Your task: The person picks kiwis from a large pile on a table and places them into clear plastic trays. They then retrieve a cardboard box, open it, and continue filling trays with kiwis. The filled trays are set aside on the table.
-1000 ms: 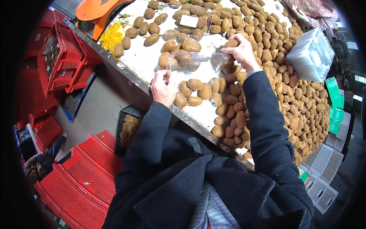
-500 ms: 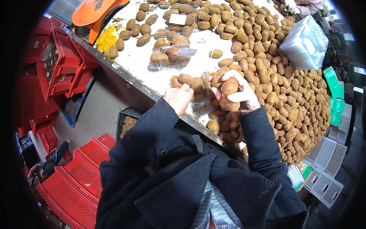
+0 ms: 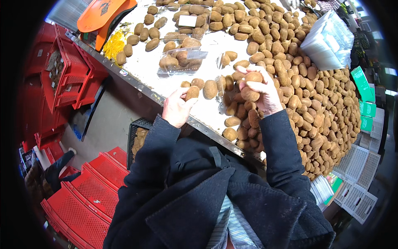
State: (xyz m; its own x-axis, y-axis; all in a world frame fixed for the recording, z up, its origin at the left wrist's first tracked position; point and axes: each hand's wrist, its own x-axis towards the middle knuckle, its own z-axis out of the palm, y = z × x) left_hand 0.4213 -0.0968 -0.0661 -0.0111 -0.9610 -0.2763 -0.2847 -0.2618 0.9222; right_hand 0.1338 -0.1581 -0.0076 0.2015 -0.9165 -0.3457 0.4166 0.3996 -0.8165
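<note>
My left hand (image 3: 176,108) grips a brown kiwi (image 3: 192,93) near the white table's edge, beside a few loose kiwis (image 3: 210,89). My right hand (image 3: 267,99) holds two kiwis (image 3: 251,94) between fingers and thumb, just left of the big kiwi heap (image 3: 315,116). A clear, partly hidden plastic punnet (image 3: 222,98) lies between my hands with kiwis beside it. Behind them, a clear punnet of kiwis (image 3: 180,60) sits on the table, and another punnet with a blank white label (image 3: 187,21) lies farther back.
Orange plastic object (image 3: 103,16) and yellow strands (image 3: 114,45) at back left. Stacked clear punnets (image 3: 327,39), green boxes (image 3: 360,85), white crates (image 3: 356,195) at right. Red crates (image 3: 83,195) and another person's leg (image 3: 58,168) at lower left. Metal table edge (image 3: 137,83).
My right hand came down toward me and took hold of kiwis. My left hand now grips a kiwi. The open punnet lid between my hands is no longer held up.
</note>
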